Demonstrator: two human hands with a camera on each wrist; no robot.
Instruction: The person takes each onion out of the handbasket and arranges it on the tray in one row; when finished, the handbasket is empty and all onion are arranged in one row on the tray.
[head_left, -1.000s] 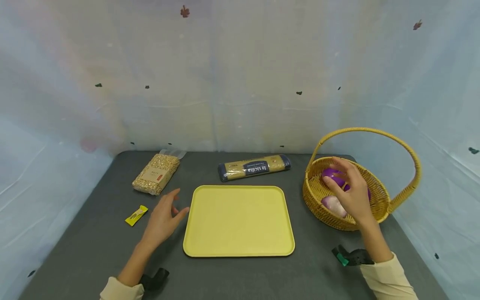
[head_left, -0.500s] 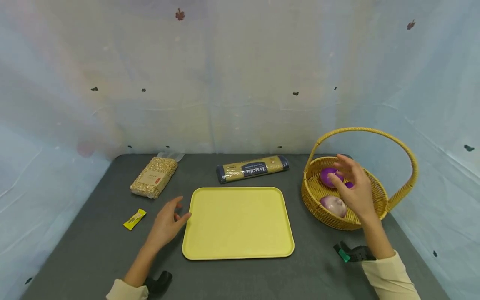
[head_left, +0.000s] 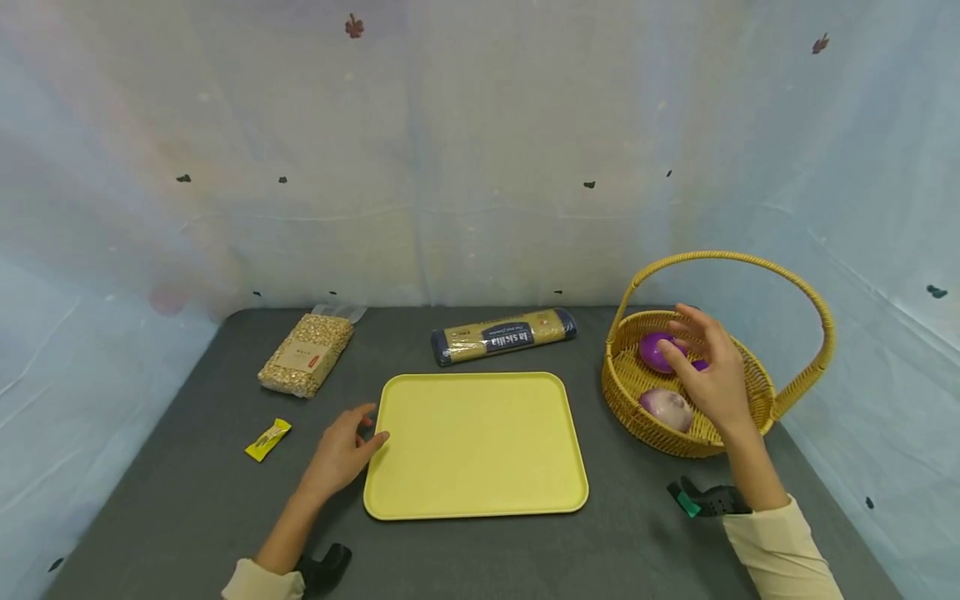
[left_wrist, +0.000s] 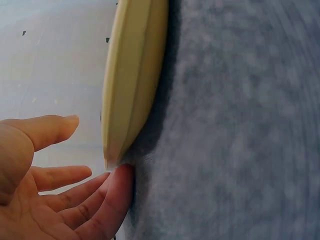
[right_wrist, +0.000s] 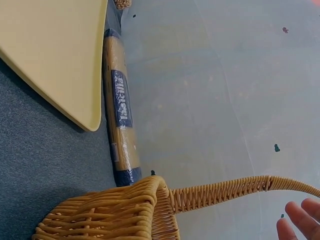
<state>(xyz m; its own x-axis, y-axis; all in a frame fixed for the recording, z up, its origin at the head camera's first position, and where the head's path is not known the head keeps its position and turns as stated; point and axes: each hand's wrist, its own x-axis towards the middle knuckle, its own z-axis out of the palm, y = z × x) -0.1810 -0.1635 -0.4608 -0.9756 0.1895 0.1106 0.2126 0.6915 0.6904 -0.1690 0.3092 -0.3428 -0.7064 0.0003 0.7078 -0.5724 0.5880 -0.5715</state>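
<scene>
"Left hand [head_left: 341, 454] has come over to the yellow tray [head_left: 476, 446], at its nine o'clock, since a second ago; right hand [head_left: 712, 375] has eased slightly toward three, baring more of the white-and-purple onion [head_left: 666, 408]; does either hold anything?"

"Nothing that I can see; the left is loosely spread, thumb above the rim, fingertips right at the edge, though firm contact I can't confirm; the right is half open over the wicker basket [head_left: 626, 410], at the tray's two o'clock, fingers bent, thumb apart."

"And the vegetables?"

"Inside the basket; the onion at seven o'clock, a glossy purple one [head_left: 654, 354] at ten, a second purple one [head_left: 700, 365] mostly hidden by the right hand."

"How would you do it well?"

"I'd judge it a reach into the basket; drop in from above, keeping the wrist clear of the arched handle [head_left: 731, 256]; spread the fingers wider than the piece before closing; lift straight up, since its neighbours look likely to roll; let the left merely steady the tray, lightly, lest it tip."
</scene>
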